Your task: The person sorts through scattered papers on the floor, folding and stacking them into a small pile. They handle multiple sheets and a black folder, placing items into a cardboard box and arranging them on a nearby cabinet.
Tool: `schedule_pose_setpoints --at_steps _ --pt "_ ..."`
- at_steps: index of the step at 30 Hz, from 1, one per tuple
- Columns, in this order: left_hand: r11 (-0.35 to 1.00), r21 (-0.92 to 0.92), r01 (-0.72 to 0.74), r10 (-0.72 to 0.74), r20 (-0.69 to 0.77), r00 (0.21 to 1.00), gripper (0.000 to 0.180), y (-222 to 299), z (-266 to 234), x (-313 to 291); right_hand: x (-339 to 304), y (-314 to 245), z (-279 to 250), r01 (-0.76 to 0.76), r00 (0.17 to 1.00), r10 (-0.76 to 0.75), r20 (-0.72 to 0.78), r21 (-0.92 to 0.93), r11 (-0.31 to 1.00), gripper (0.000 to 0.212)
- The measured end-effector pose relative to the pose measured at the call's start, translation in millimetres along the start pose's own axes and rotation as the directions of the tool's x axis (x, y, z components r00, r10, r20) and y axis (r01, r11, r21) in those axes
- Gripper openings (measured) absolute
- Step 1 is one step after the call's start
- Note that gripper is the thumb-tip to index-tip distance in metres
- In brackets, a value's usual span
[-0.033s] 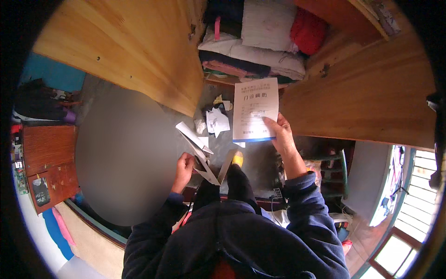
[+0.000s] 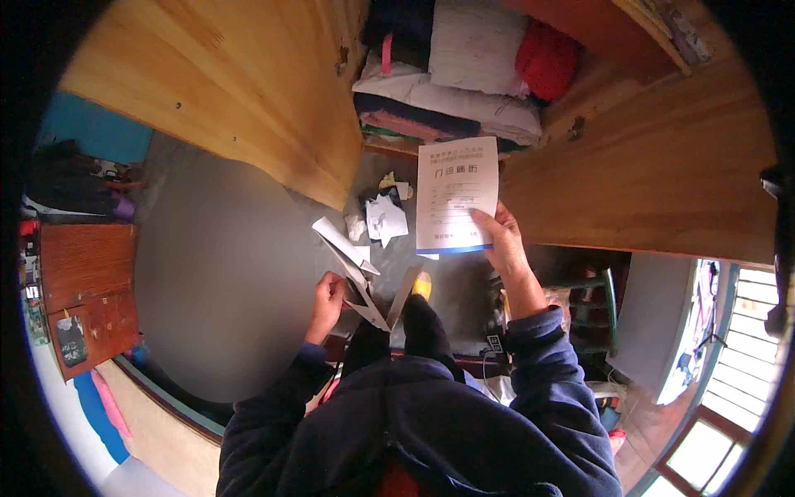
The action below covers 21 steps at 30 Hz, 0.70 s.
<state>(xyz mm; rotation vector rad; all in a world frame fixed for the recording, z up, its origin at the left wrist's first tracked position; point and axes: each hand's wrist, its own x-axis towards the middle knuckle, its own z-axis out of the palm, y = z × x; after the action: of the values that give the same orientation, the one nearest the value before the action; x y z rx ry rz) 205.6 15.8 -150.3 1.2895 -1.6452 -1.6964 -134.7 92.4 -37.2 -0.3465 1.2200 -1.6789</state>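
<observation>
My right hand [image 2: 502, 245] is raised in front of me and grips the lower right corner of a white printed sheet [image 2: 457, 192] with a blue band along its bottom edge. My left hand [image 2: 328, 296] is lower and closer to my body, shut on a bunch of folded white and grey papers [image 2: 358, 269] that fan out up and to the right. Between the two hands, farther away on the grey floor, lie crumpled and torn paper scraps [image 2: 383, 217]. My dark blue sleeves and jacket fill the lower middle.
An open wooden cupboard holds stacked folded bedding and clothes [image 2: 464, 91] straight ahead, with wooden panels on the left [image 2: 240, 91] and right [image 2: 654, 174]. A wooden desk [image 2: 83, 265] stands far left. A yellow shoe tip [image 2: 422, 286] shows below. A window [image 2: 729, 364] is at lower right.
</observation>
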Motion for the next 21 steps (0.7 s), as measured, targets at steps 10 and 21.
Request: schedule_pose_setpoints --at_steps 10,21 --pt "0.996 -0.021 -0.081 0.081 0.005 0.997 0.007 35 11 8 4 -52 5 0.005 0.992 -0.002 0.128 -0.022 1.0 0.024" --pt "0.957 0.178 -0.228 0.238 -0.041 0.97 0.008 52 14 18 5 -83 13 0.024 0.953 -0.019 0.302 -0.013 1.0 0.03"
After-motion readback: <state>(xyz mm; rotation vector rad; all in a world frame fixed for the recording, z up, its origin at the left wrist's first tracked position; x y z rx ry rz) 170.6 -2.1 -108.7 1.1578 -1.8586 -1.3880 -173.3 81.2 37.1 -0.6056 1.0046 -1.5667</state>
